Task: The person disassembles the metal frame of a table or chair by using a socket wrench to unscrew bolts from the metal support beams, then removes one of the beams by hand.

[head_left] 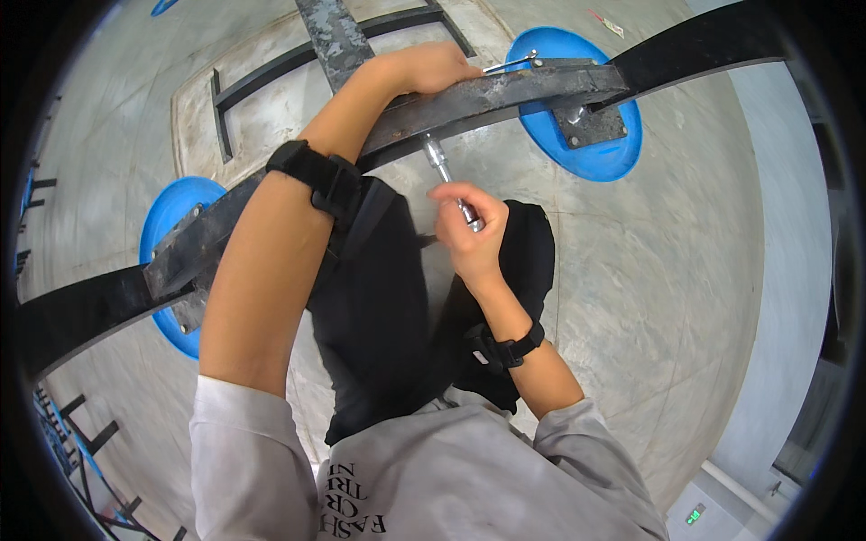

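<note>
The socket wrench (439, 160) is on the near side of the dark metal beam (514, 101), with its shiny round end right up against the beam and its handle pointing back at you. Your right hand (484, 239) has its fingers curled tight around that handle. Your left hand (428, 68) reaches over the top of the beam, with the fingers bent down on its far side. A thin silver spanner (511, 65) sticks out by those fingers, lying along the far edge of the beam. The grip there is hidden, so it is hard to tell if they hold the spanner.

One blue disc (604, 167) sits under the right end of the beam, and another blue disc (167, 216) sits under the left end. A worn flat bar (334, 41) goes away from the far side of the beam. Your knees, in black trousers (374, 307), are on the near side of the beam, above the grey floor (649, 298).
</note>
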A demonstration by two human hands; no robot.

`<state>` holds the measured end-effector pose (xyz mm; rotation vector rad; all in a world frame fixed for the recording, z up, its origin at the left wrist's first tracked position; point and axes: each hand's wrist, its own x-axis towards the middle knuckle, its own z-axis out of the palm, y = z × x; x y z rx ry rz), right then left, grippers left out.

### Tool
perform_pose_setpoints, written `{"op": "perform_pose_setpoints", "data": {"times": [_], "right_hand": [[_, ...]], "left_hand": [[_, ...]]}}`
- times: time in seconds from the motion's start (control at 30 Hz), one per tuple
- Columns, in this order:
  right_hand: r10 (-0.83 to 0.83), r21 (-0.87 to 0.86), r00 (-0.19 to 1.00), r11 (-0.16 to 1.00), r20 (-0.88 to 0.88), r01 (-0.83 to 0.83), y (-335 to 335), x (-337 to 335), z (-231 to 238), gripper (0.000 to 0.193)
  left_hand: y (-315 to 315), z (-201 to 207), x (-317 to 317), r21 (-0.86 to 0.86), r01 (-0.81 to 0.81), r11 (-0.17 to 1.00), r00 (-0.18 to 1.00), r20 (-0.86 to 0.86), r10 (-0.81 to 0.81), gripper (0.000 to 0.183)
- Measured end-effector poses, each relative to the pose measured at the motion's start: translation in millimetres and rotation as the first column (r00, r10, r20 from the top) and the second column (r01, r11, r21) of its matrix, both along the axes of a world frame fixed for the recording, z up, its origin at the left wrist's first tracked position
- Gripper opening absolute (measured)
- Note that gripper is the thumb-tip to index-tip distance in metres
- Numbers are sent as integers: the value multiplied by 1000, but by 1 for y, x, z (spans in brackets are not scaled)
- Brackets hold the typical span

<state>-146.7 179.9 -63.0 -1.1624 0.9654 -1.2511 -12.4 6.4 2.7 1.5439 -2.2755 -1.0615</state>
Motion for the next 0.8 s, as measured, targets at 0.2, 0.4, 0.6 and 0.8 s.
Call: {"op": "perform_pose_setpoints", "data": {"times": [0.2,0.4,0.6,0.8], "right_hand": [[-65,306,836,944,544,-126,7,5,5,20],[-241,488,662,845,710,-216,9,11,13,20],[-239,457,660,872,712,-177,7,12,8,17],[-155,241,883,969,442,49,12,25,10,11]], "left_hand": [[-5,-11,0,-42,-8,999,1000,-23,7,49],[-6,-10,0,-102,55,993,998,2,-56,38],[-4,-6,-1,-105,30,994,999,17,-28,45],[6,1,3,-208,97,973,993,-51,-110,51]]}}
